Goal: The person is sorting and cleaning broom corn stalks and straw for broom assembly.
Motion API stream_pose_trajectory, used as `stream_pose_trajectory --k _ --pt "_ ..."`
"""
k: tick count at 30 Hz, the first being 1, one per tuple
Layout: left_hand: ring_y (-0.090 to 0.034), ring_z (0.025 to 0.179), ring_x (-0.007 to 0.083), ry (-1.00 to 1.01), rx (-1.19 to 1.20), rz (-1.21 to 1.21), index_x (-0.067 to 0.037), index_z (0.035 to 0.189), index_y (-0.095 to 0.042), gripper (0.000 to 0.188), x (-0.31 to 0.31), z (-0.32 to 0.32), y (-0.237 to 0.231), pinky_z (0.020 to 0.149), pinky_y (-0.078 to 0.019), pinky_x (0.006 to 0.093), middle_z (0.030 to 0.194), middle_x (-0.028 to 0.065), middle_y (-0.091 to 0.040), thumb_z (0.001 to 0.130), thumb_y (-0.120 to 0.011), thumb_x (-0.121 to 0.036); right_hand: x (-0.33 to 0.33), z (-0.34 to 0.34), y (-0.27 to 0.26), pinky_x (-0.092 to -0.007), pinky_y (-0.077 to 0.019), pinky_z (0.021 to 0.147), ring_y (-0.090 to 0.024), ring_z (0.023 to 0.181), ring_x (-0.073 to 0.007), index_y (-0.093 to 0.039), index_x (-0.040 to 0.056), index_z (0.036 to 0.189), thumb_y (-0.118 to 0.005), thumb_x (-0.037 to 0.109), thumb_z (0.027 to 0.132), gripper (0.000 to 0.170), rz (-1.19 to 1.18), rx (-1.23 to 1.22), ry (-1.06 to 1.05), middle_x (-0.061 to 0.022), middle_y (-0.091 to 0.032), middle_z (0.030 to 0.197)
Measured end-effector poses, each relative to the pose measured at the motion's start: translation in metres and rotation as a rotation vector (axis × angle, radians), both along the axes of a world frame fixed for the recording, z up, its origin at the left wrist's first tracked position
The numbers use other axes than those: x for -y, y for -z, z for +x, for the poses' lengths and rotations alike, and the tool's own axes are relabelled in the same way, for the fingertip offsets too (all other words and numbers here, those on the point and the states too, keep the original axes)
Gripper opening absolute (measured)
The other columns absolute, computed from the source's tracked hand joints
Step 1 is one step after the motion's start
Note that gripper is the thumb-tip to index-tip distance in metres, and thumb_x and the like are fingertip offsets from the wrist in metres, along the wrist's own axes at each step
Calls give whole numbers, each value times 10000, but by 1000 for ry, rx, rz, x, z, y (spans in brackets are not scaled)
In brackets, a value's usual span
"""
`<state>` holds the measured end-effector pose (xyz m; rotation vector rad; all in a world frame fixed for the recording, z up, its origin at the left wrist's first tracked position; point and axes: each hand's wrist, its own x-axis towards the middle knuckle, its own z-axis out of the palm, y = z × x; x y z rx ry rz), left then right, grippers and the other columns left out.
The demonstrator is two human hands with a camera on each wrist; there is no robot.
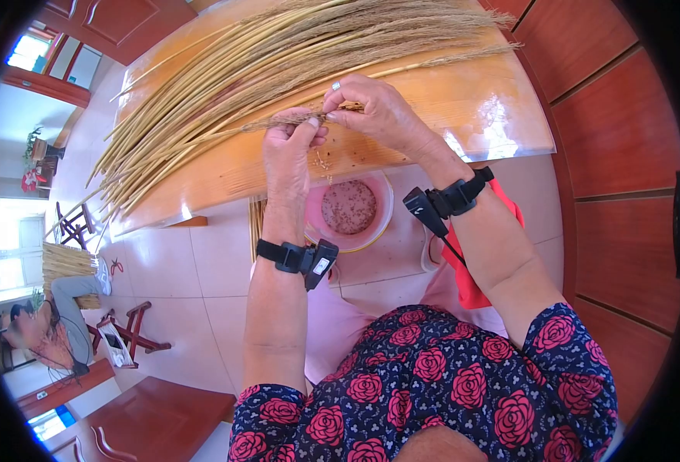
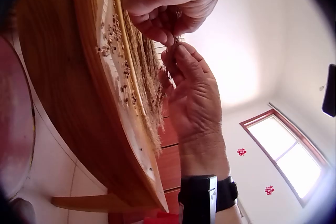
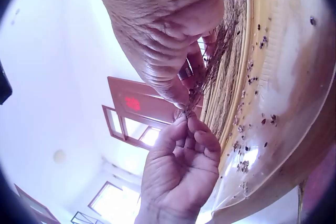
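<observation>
Over the near edge of the table, both hands meet at the brown, brushy seed head (image 3: 212, 69) of a dry stalk. My left hand (image 1: 290, 150) pinches it between thumb and fingers. Right beside it, my right hand (image 1: 375, 112), with a ring on one finger, pinches the same seed head. In the right wrist view the two sets of fingertips almost meet, and the brush sticks out past the right hand's fingers. Small pale bits (image 1: 323, 163) show below the hands, above a pink basin (image 1: 386, 202) with brown bits in it.
Many long dry stalks (image 1: 224, 85) with feathery heads lie across the wooden table (image 1: 432, 100). Loose seeds (image 3: 244, 166) are scattered along its edge. Red-brown cabinets (image 1: 617, 154) stand at right. Another person (image 1: 55, 331) sits far left, near a small stool (image 1: 132, 327).
</observation>
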<state>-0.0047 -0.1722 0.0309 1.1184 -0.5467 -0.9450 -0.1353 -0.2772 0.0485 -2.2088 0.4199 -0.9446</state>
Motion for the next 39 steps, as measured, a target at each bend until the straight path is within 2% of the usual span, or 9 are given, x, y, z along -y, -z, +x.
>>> stream_pose_trajectory --k 8,11,17,20,23,26,32,35,39 --pt "-588 681 158 -15 -5 -14 -5 977 -525 216 0 -3 -3 611 -469 253 815 87 -590 779 -610 -3 1 4 -2 -367 -456 668 -569 770 -249 -610 77 759 -667 151 698 112 -215 121 61 -56 -579 747" --pt "-591 682 163 -21 -17 -21 -14 983 -517 228 1 -2 0 614 -473 258 823 90 -590 775 -608 7 0 2 1 -366 -453 652 -573 757 -249 -610 76 753 -667 155 698 111 -224 24 72 -57 -581 737" --pt "-597 691 173 -20 -10 -37 -24 983 -517 229 2 -4 -4 624 -479 263 828 92 -590 774 -603 16 -2 3 3 -370 -456 640 -581 734 -247 -616 69 744 -655 152 709 99 -151 4 101 -72 -598 746" --pt "-598 701 178 12 -27 -42 -27 979 -519 225 1 -4 -2 639 -478 271 831 89 -591 773 -601 16 -6 1 -1 -343 -456 674 -579 742 -247 -610 35 809 -630 113 742 104 19 -53 56 -85 -610 788" --pt "-597 712 180 32 -36 -43 -27 976 -520 223 0 -3 -1 653 -473 279 834 86 -592 772 -601 14 -5 2 2 -364 -464 614 -594 732 -253 -619 63 780 -642 160 723 114 69 0 54 -82 -617 752" --pt "-596 717 181 36 -26 -35 -27 977 -519 221 0 -2 -1 657 -468 281 837 85 -591 774 -599 11 -3 1 -1 -362 -461 635 -591 733 -250 -625 73 786 -642 166 725 113 -83 -44 58 -68 -613 729" --pt "-596 717 176 29 4 -1 -24 982 -512 217 0 -3 -1 654 -466 273 836 84 -592 783 -596 -5 -1 -2 3 -328 -424 785 -573 799 -190 -637 109 800 -664 159 721 97 -416 -47 96 -16 -602 765" --pt "-600 717 167 29 48 30 -20 983 -509 214 1 -6 -3 648 -470 263 839 87 -598 788 -597 -18 0 -2 5 -320 -421 801 -570 798 -178 -639 123 795 -670 175 712 103 -561 -95 134 -8 -599 761" --pt "-604 720 152 57 156 61 -13 983 -506 213 1 -6 -1 645 -476 250 850 93 -609 790 -594 -24 -2 -4 3 -320 -408 836 -565 791 -168 -639 130 796 -659 175 718 92 -629 -148 126 6 -595 756"
